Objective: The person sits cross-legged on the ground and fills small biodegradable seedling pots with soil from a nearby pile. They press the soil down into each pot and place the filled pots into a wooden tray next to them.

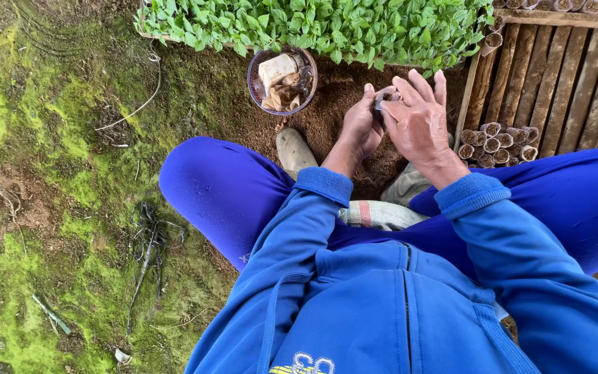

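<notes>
My left hand (361, 125) and my right hand (420, 121) meet over a pile of brown soil (333, 114), both closed around a small clear plastic seedling bag (384, 95). The bag is mostly hidden by my fingers. I sit with blue-trousered knees spread and blue sleeves reaching forward. A round bowl (252, 82) holding a whitish container and scraps stands just left of my hands.
A bed of green seedlings (313, 24) runs along the top. At right, a wooden slatted tray (548, 76) holds a cluster of soil-filled bags (496, 142). Mossy ground (50, 173) with a cord and twigs lies to the left. A boot toe (292, 149) pokes out.
</notes>
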